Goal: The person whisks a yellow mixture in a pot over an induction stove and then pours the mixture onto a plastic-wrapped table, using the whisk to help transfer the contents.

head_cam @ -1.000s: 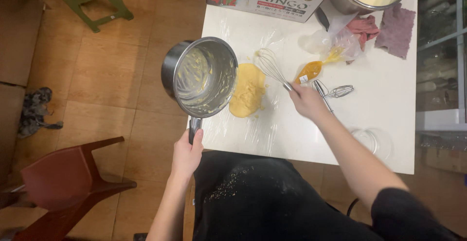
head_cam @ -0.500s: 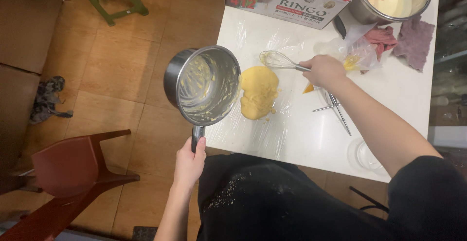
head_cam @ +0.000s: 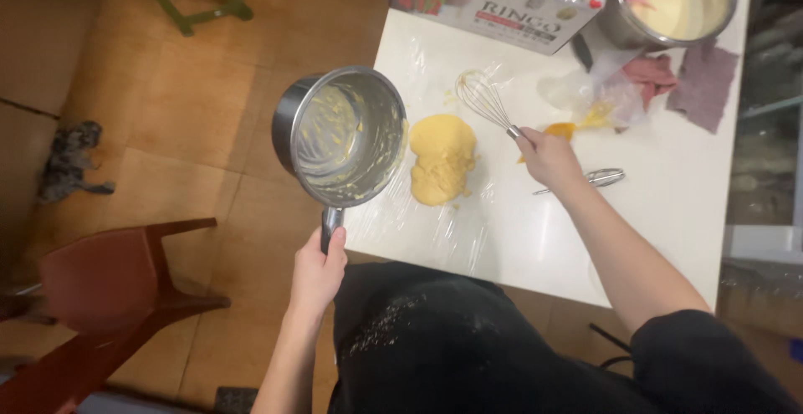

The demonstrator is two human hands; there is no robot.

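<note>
Gripping the dark handle of a steel saucepan (head_cam: 343, 136) with the left hand (head_cam: 316, 268), fingers wrapped tight around it, and tilting the pan so its open mouth is facing the table (head_cam: 535, 238) — yellow smears clinging to the inside wall. Clasping the handle of a wire whisk (head_cam: 485, 99) in the right hand (head_cam: 548, 156), fingers closed round it, the wire head pointing up and away over the plastic wrap (head_cam: 435, 230). Resting on that wrap, just beside the pan's rim, a mound of yellow dough (head_cam: 442, 158). Lying near the right wrist, a metal utensil (head_cam: 595, 178); standing at the far corner, a large steel bowl (head_cam: 674, 0) of pale batter next to a printed carton (head_cam: 493, 0).

Judging the risks: holding the pan out past the table edge by the end of its handle — likely sagging or dripping residue onto the floor. Dragging the whisk across thin wrap possibly snagging it and pulling the dough along.
</note>
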